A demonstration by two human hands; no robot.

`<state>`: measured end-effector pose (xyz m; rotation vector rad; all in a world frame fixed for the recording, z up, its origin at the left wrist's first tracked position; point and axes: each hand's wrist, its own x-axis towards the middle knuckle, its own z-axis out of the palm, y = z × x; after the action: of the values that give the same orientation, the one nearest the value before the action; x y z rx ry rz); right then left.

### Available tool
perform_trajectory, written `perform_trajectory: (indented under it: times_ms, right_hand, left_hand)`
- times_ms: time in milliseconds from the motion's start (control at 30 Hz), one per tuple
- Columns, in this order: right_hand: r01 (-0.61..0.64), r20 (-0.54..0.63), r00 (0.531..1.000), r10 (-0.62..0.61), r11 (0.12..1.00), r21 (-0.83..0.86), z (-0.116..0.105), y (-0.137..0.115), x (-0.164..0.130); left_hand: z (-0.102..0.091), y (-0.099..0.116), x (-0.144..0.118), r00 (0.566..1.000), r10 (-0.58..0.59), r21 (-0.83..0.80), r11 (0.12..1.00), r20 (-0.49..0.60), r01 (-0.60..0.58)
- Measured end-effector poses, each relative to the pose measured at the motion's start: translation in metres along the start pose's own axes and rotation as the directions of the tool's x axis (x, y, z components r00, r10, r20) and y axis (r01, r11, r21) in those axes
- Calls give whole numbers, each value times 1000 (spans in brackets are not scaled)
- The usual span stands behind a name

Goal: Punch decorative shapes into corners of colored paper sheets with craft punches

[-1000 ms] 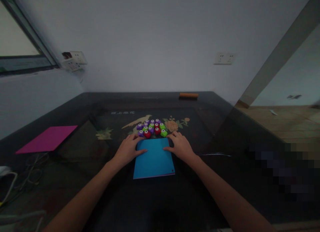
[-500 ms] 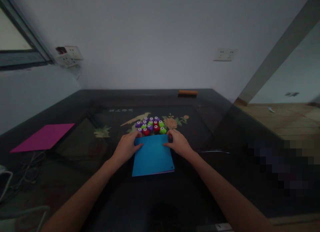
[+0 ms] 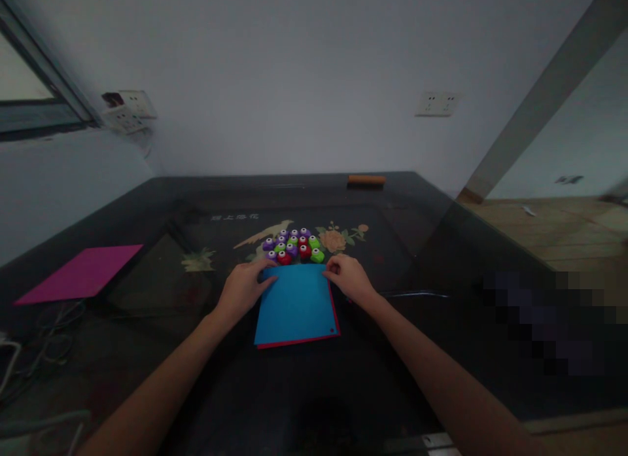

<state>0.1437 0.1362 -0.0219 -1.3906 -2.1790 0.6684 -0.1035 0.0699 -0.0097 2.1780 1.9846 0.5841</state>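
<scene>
A blue sheet of paper [image 3: 297, 305] lies in front of me on the dark table, a small dark dot near its lower right corner. Beneath it a red sheet [image 3: 296, 342] shows as a narrow strip along the bottom and right edges. At the upper left corner my left hand [image 3: 245, 287] grips the blue paper, thumb on top. My right hand [image 3: 350, 279] pinches around the upper right corner; whether it also holds the red sheet is hidden. Just beyond the top edge sit several purple, green and red eyeball-like toys [image 3: 293, 245], close together.
A magenta sheet [image 3: 81, 273] lies at the left, with cables [image 3: 53, 338] near it. An orange-brown roll [image 3: 366, 180] rests by the back edge of the table [image 3: 275, 201]. Wall sockets [image 3: 437, 104] are beyond. A pixelated patch covers part of the right side.
More of the red sheet now shows below and to the right of the blue one. My hands stay at the upper corners, with only slight movement. The camera view has shifted a little.
</scene>
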Motion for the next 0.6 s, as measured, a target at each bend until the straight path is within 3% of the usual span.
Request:
perform_trajectory:
  times_ms: [233, 367, 500, 600]
  right_hand:
    - [12, -8, 1000, -11, 994, 112, 0, -1, 2]
    - [15, -1, 1000, -15, 965, 263, -3, -4, 3]
    - [-92, 147, 989, 15, 840, 535, -10, -8, 2]
    - [-159, 272, 962, 2, 815, 557, -18, -14, -3]
  left_hand:
    - [-3, -2, 2, 999, 26, -145, 989, -26, -30]
    - [-9, -6, 7, 993, -88, -412, 904, 82, 114]
    - [-11, -10, 10, 960, -252, -550, 788, 123, 277]
    - [-12, -10, 10, 936, -342, -660, 686, 80, 307]
